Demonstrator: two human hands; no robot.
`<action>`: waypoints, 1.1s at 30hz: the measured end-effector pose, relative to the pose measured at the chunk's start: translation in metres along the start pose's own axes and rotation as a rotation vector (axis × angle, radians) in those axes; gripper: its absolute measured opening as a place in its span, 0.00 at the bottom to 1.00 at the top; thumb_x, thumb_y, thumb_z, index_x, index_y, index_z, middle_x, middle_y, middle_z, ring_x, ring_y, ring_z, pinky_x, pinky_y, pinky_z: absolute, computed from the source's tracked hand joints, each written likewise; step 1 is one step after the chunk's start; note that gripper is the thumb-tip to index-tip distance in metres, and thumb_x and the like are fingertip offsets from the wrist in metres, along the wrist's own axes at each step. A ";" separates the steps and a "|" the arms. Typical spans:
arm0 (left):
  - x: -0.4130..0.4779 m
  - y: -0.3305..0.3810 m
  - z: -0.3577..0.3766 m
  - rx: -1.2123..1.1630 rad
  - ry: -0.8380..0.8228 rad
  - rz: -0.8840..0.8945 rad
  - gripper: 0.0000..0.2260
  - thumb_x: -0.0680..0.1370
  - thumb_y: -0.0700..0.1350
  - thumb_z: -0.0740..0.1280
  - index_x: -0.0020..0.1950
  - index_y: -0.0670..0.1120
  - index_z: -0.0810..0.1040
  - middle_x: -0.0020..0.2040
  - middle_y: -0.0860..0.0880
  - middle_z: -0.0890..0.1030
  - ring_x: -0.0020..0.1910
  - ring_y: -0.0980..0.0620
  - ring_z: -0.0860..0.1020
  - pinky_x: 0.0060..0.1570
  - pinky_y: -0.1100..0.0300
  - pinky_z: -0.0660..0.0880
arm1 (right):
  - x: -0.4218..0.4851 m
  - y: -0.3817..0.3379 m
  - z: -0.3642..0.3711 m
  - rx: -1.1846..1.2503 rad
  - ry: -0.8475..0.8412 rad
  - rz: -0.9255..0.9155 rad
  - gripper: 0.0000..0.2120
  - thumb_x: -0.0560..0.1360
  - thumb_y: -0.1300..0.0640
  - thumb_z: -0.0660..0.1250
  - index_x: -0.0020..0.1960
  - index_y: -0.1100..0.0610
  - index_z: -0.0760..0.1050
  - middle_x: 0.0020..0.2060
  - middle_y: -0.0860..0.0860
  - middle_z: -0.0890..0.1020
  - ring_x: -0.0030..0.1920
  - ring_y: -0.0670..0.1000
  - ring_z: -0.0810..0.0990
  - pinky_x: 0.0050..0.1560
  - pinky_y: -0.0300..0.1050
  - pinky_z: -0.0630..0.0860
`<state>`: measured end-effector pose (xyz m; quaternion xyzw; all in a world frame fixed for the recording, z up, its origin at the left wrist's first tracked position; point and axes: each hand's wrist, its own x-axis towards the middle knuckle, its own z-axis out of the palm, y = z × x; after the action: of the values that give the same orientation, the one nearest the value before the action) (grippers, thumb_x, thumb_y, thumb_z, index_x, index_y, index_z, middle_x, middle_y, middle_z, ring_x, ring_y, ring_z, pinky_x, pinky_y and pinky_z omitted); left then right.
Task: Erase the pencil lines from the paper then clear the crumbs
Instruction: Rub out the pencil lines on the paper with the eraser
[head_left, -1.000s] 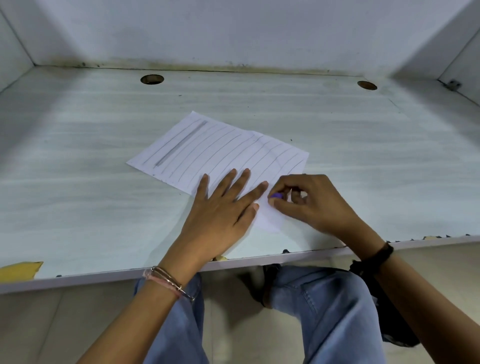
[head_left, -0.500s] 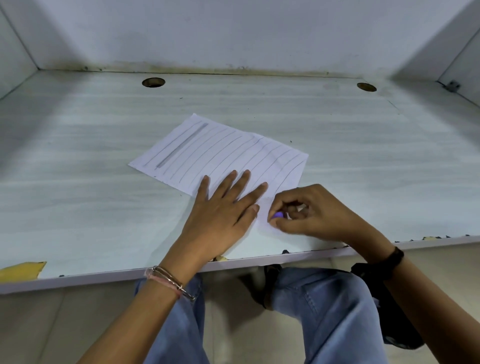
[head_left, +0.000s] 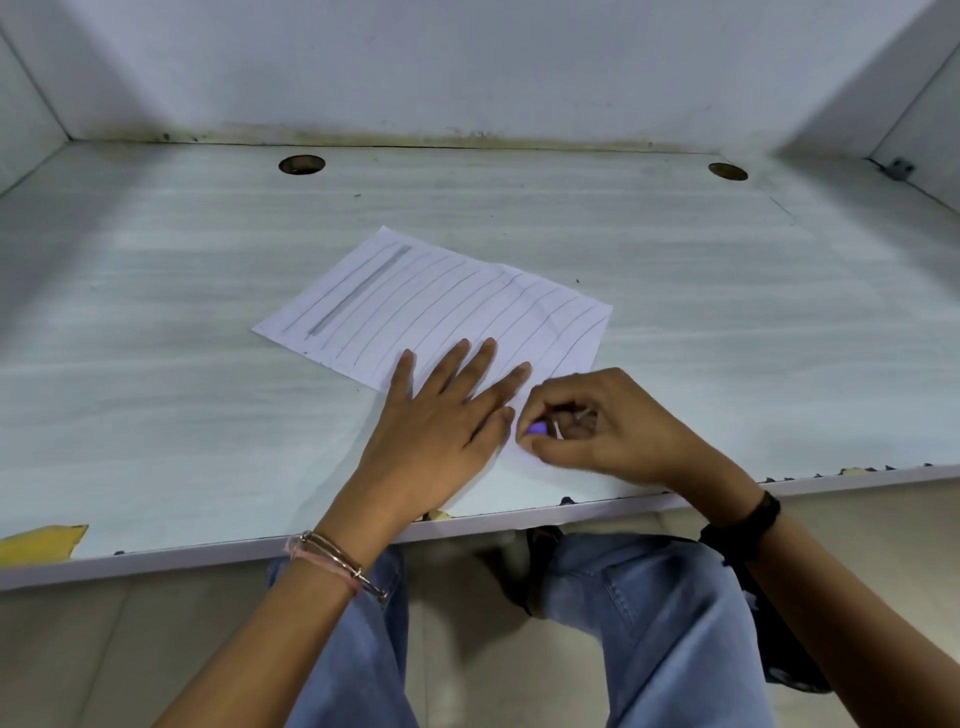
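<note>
— So, where's the paper?
— Near the desk's front edge, pencil lines across it. Left hand lies flat on it, fingers spread.
— And the right hand?
— Pinching a purple eraser against the sheet's near corner.

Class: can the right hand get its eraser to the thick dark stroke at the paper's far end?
Probably yes: bare paper leads to the stroke; the right hand must skirt the left hand.
</note>
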<state>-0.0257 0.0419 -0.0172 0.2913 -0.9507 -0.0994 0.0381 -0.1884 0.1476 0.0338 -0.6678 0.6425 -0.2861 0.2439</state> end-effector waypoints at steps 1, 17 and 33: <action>0.000 0.000 0.000 0.001 0.001 0.000 0.28 0.75 0.61 0.30 0.77 0.66 0.38 0.79 0.59 0.38 0.78 0.57 0.36 0.75 0.41 0.37 | -0.002 -0.001 -0.003 0.026 -0.046 0.020 0.05 0.70 0.64 0.72 0.39 0.55 0.81 0.30 0.44 0.77 0.29 0.42 0.70 0.34 0.29 0.66; 0.001 0.000 -0.001 0.011 -0.016 -0.004 0.25 0.78 0.60 0.35 0.77 0.66 0.38 0.79 0.59 0.37 0.78 0.57 0.36 0.75 0.41 0.37 | -0.001 0.000 0.000 0.001 -0.010 -0.026 0.05 0.71 0.63 0.72 0.41 0.54 0.81 0.32 0.47 0.79 0.30 0.44 0.71 0.34 0.35 0.68; 0.000 -0.001 0.000 -0.005 0.001 -0.002 0.26 0.77 0.61 0.32 0.77 0.67 0.38 0.79 0.59 0.38 0.77 0.57 0.36 0.75 0.42 0.37 | 0.000 0.011 -0.008 -0.104 0.175 0.018 0.04 0.72 0.61 0.71 0.42 0.53 0.80 0.35 0.48 0.79 0.32 0.46 0.71 0.37 0.38 0.69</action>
<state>-0.0252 0.0407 -0.0175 0.2921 -0.9502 -0.1016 0.0390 -0.2017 0.1470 0.0319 -0.6461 0.6813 -0.3073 0.1547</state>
